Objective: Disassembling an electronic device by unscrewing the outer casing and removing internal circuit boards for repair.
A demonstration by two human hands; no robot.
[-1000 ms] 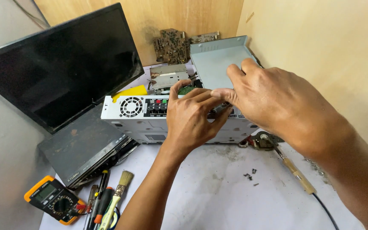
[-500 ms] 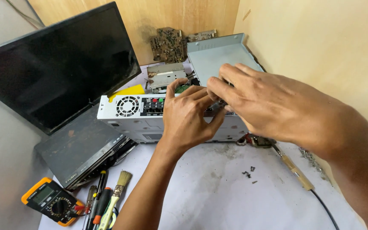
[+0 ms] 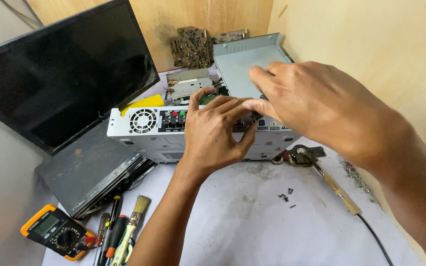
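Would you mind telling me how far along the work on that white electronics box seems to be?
Done: the grey cover lies off behind the white electronics box, and loose screws sit on the table. In hand: left hand and right hand work at its rear edge. Left: the box remains open.

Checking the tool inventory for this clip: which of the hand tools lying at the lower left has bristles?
The paintbrush, with a pale handle and tan bristles pointing up. It lies rightmost, beside the dark-handled screwdrivers, right of the orange multimeter.

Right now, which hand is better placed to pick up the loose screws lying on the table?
Probably the right hand: its arm passes just above the loose screws, on the same side. The left hand grips the white device.
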